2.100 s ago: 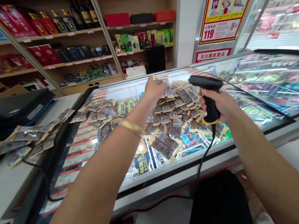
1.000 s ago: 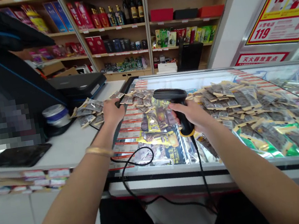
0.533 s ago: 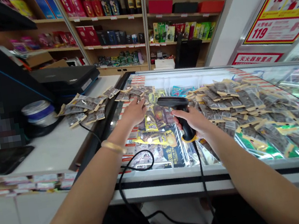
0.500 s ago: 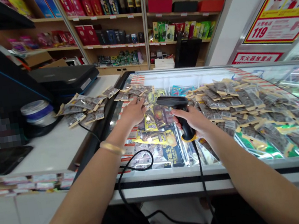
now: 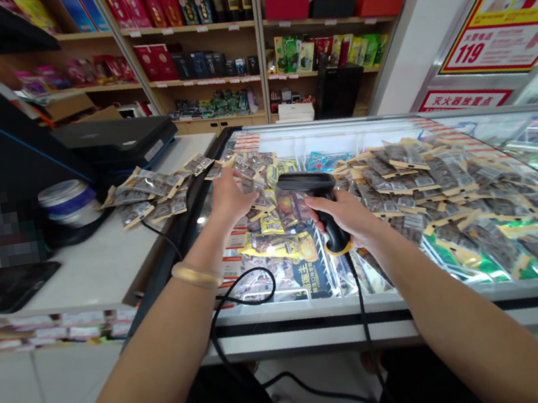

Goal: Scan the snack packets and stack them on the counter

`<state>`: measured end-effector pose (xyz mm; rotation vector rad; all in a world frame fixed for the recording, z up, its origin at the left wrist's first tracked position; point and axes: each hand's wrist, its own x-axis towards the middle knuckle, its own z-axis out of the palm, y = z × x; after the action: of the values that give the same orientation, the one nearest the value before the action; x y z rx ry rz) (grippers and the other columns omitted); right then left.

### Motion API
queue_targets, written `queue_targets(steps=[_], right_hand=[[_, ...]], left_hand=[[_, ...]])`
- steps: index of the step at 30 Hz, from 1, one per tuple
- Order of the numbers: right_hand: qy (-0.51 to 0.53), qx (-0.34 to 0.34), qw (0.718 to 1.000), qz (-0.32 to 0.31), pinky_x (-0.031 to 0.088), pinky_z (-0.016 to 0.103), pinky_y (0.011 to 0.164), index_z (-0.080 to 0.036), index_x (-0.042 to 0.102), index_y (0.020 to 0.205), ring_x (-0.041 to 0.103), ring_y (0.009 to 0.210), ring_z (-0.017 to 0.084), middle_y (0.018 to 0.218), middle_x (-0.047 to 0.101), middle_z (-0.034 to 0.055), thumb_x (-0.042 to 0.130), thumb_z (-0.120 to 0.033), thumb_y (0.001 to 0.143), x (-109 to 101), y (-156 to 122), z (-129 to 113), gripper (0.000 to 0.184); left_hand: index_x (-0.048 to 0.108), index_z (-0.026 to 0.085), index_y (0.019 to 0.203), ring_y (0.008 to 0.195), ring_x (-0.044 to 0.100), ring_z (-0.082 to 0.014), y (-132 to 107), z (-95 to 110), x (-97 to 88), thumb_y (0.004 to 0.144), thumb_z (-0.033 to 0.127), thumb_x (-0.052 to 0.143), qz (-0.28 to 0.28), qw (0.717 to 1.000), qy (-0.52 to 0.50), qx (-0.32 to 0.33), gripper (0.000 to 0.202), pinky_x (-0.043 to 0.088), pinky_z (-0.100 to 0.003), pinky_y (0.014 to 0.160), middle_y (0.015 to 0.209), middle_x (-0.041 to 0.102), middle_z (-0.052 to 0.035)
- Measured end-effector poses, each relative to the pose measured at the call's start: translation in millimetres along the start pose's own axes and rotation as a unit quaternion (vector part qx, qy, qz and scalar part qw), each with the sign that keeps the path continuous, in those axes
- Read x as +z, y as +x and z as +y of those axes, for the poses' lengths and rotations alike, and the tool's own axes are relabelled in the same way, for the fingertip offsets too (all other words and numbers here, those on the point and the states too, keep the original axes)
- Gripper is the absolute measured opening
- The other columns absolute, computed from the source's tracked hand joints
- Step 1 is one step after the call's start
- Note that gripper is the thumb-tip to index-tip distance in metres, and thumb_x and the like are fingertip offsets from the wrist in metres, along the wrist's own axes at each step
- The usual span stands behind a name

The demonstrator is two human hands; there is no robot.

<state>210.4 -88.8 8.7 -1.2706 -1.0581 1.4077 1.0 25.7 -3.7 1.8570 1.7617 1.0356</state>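
Note:
My right hand (image 5: pixel 338 211) is wrapped round the handle of a black barcode scanner (image 5: pixel 307 183), whose head points left over the glass top. My left hand (image 5: pixel 232 197), with a gold-coloured bangle (image 5: pixel 196 274) at the wrist, grips a small clear-and-tan snack packet (image 5: pixel 262 197) between thumb and fingers. Part of that packet is hidden by the hand. Just beyond it lie several more such packets (image 5: pixel 257 161) on the glass. A large heap of the same packets (image 5: pixel 426 171) spreads to the right of the scanner.
The glass-topped freezer (image 5: pixel 285 310) shows bagged goods inside. A black cable (image 5: pixel 363 308) hangs from the scanner and loops over the front edge. More packets (image 5: pixel 150 185) lie on the white counter (image 5: pixel 101 267) at left, near a round tub (image 5: pixel 70 203). Stocked shelves (image 5: pixel 210 79) stand behind.
My left hand has lifted slightly and drawn back to the left, and a packet now shows in its fingers. The scanner in my right hand has shifted very slightly left.

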Motion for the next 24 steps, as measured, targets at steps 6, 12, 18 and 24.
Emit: queue_targets(steps=[6, 12, 18, 24], right_hand=[[-0.012, -0.022, 1.000, -0.005, 0.038, 0.026, 0.045, -0.021, 0.059, 0.071, 0.048, 0.046, 0.012, 0.054, 0.056, -0.0019, 0.085, -0.045, 0.062, 0.8, -1.4, -0.8, 0.037], [-0.029, -0.033, 0.999, -0.015, 0.038, 0.027, 0.045, -0.020, 0.058, 0.067, 0.047, 0.046, 0.011, 0.054, 0.056, -0.0010, 0.087, -0.048, 0.061, 2.5, -6.6, -5.2, 0.041], [-0.050, -0.022, 0.998, -0.015, 0.037, 0.027, 0.045, -0.019, 0.057, 0.064, 0.048, 0.046, 0.011, 0.055, 0.055, -0.0012, 0.086, -0.048, 0.060, 3.5, -8.1, -6.5, 0.041], [-0.066, -0.022, 0.997, -0.032, 0.037, 0.027, 0.045, -0.019, 0.057, 0.064, 0.048, 0.046, 0.010, 0.054, 0.055, -0.0011, 0.084, -0.048, 0.063, 3.1, -7.5, -5.0, 0.039]], left_hand=[[0.060, 0.020, 0.127, 0.066, 0.061, -0.0173, 0.8, 2.8, -12.6, 0.073, 0.007, 0.066, -0.065, 0.976, -0.160, -0.132, 0.056, 0.050, -0.028, 0.069, 0.078, 0.062, 0.0017], [0.071, 0.013, 0.100, 0.069, 0.065, -0.0154, 0.6, 6.4, -16.4, 0.069, 0.009, 0.063, -0.034, 0.938, -0.326, -0.115, 0.032, 0.053, -0.027, 0.071, 0.077, 0.066, -0.0007], [0.069, 0.015, 0.100, 0.074, 0.068, -0.0168, -3.5, 9.4, -12.9, 0.066, 0.005, 0.059, -0.022, 0.936, -0.332, -0.115, 0.037, 0.057, -0.031, 0.078, 0.075, 0.067, 0.0010], [0.068, 0.016, 0.099, 0.068, 0.066, -0.0162, -2.9, 8.6, -10.8, 0.067, 0.005, 0.059, -0.020, 0.938, -0.330, -0.104, 0.035, 0.057, -0.030, 0.072, 0.071, 0.064, 0.0020]])
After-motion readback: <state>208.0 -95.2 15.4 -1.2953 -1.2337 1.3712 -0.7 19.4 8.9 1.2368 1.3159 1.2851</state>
